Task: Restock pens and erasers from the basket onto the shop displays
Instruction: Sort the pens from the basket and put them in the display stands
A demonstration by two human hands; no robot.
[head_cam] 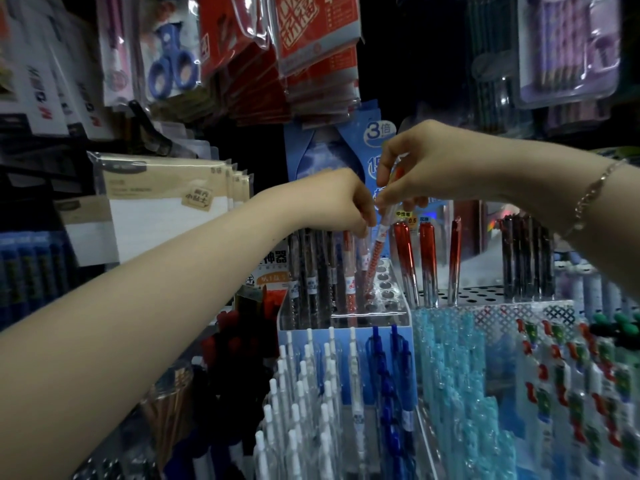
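- Head view: the right hand (pixel 420 164) is pinching a slim clear red-refill pen (pixel 379 242), its tip sitting in the clear acrylic holed pen stand (pixel 388 303).
- The left hand (pixel 332 202) is curling over neighbouring pens; its fingertips are hidden, grip unclear.

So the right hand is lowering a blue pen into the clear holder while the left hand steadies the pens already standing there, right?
Not quite: the pen is red and white, not blue. The head view shows the right hand lowering it into the clear holder while the left hand steadies the pens already standing there.
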